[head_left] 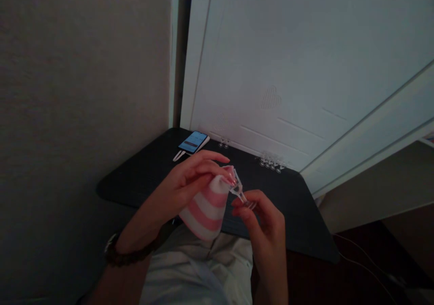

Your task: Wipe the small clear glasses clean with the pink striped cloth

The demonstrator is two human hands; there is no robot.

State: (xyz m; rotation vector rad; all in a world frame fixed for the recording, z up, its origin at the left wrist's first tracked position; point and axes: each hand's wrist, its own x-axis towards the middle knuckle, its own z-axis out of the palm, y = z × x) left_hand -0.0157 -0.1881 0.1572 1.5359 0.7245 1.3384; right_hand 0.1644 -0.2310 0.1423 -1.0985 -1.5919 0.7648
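Observation:
A pink-and-white striped cloth (pixel 209 205) hangs from my left hand (pixel 190 180), whose fingers pinch its upper end. A small clear goblet-like piece (pixel 238 188) is tilted between my hands, its cup end toward the upper left. The cloth's tip and my left fingertips are at the cup, partly inside or behind it; which one I cannot tell. My right hand (pixel 266 221) grips the foot of the clear piece between thumb and fingers.
On the black tabletop (pixel 149 169), a lit phone (pixel 193 142) with a white cable lies at the back left. Two small clear pieces (pixel 224 143) and a cluster of several more (pixel 270 164) stand along the white panel (pixel 288 60). A grey wall rises at left.

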